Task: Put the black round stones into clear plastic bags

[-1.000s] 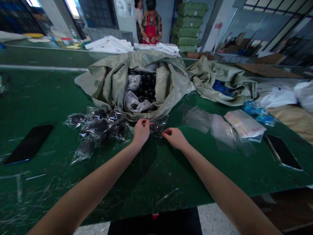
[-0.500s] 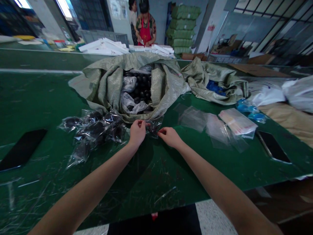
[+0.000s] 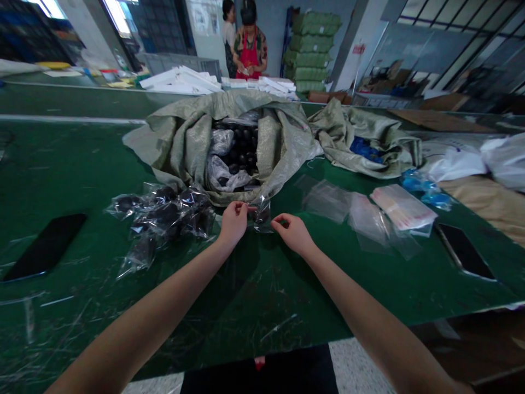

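Observation:
Between my hands a clear plastic bag (image 3: 261,213) with a dark, rounded item inside lies on the green table. My left hand (image 3: 233,223) pinches the bag's left edge between thumb and forefinger. Just to the right of the bag, my right hand (image 3: 293,232) has its thumb and fingertips pressed together; whatever they hold is too small to make out. Left of my left hand is a pile of filled clear bags (image 3: 164,216) with dark items in them. Behind the hands, a large woven sack (image 3: 184,137) stands open, showing many black rounded pieces (image 3: 244,148).
Flat clear bags (image 3: 326,200) and a stack of bags (image 3: 404,208) lie to the right, near a phone (image 3: 465,250). A dark flat device (image 3: 45,246) lies at left. Another sack (image 3: 373,128) holds blue pieces. Two people stand beyond the table.
My right hand has drawn slightly away from the bag to the right. The bag now stands more plainly in view beside my left fingertips. The whole view has shifted a little.

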Demonstrator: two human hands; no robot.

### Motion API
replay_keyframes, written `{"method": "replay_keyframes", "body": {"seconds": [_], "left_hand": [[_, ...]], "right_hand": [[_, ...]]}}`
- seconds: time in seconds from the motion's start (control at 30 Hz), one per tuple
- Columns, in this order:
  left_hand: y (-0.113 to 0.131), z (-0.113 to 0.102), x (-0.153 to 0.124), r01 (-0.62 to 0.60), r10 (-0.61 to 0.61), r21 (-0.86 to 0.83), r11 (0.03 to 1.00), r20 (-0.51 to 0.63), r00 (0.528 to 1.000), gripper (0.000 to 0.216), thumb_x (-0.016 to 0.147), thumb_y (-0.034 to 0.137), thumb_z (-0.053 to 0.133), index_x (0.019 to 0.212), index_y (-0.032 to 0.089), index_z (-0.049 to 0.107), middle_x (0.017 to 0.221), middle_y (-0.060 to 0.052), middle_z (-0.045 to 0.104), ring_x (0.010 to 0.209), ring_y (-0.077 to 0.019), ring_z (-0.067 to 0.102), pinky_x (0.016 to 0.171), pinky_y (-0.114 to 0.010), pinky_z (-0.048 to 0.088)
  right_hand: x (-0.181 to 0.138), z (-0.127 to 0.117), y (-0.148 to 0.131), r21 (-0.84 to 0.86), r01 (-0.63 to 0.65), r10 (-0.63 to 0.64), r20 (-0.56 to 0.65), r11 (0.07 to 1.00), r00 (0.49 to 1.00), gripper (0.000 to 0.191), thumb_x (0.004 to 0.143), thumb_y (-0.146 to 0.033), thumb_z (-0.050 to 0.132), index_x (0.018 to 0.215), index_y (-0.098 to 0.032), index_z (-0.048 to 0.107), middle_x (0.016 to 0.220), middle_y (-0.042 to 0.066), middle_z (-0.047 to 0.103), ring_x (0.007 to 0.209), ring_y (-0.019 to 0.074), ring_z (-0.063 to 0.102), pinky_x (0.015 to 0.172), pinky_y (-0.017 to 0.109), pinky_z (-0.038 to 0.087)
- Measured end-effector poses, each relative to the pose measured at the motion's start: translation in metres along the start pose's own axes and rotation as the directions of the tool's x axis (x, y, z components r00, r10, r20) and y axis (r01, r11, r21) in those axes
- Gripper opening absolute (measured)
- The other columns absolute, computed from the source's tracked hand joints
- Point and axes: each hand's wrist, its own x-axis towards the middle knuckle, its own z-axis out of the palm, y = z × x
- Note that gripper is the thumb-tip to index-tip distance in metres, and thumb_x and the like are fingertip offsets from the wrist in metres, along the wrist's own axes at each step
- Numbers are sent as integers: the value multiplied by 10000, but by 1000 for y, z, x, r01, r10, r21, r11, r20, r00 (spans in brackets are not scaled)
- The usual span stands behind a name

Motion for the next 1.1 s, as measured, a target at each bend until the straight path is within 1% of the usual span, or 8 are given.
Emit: {"method": "replay_keyframes", "body": {"seconds": [0.2,0.33,0.5,0.6,0.73,0.83,0.93,1.1], "left_hand": [[5,2,-1,16,-16,-14,1000,-33,999,117,872,290,519,837,181,542,850,-94,754,599,-154,622,523,-246,412],[4,1,0,-15,15,-27,1000,1,1000,131,872,311,526,842,184,537,849,-92,751,576,-150,612,490,-235,385],[-1,-2,3,-87,87,6,996,-3,996,166,868,341,540,861,177,562,838,-89,735,713,-185,675,605,-266,469],[-4,-3,5,-104,105,44,994,-20,994,178,869,344,544,863,170,582,839,-91,728,760,-197,686,665,-287,493],[-2,-5,5,-96,98,60,993,-19,995,163,878,329,534,861,171,569,850,-92,739,759,-196,691,639,-275,489],[1,-6,4,-70,71,34,997,-21,997,134,886,300,523,863,171,551,857,-93,751,757,-193,697,616,-260,482],[3,-7,4,-50,50,-13,999,-24,998,113,889,278,522,862,171,546,867,-98,755,779,-195,703,621,-258,489],[12,-13,1,-36,38,41,999,-46,998,97,894,256,522,844,178,549,843,-72,753,733,-176,687,650,-266,495]], "right_hand": [[13,-6,-11,62,45,-37,-128,997,991,232,843,-369,614,951,-167,657,969,63,680,691,132,568,693,293,480],[20,-13,-27,-44,201,-204,-348,979,915,207,861,-342,601,981,-174,622,952,67,611,695,140,540,692,301,478],[24,-25,-48,-213,345,-389,-217,914,895,106,828,-304,642,859,-202,638,967,69,564,936,208,560,886,381,457],[26,-27,-52,-240,288,-328,-149,927,933,130,813,-305,652,864,-188,628,987,83,578,986,230,566,918,408,446],[23,-24,-50,-212,60,-94,-153,976,984,344,796,-413,664,995,-142,592,990,120,630,904,234,608,826,393,484],[20,-20,-45,-140,-65,64,-18,988,998,327,783,-387,675,992,-142,615,980,113,677,859,213,638,794,364,494],[18,-14,-36,-62,-48,53,80,997,995,197,785,-302,671,917,-157,657,937,81,711,827,184,653,783,329,496],[20,-5,-26,20,43,-42,-26,999,999,104,818,-261,621,791,-173,670,771,36,694,699,159,622,681,295,479]]}}
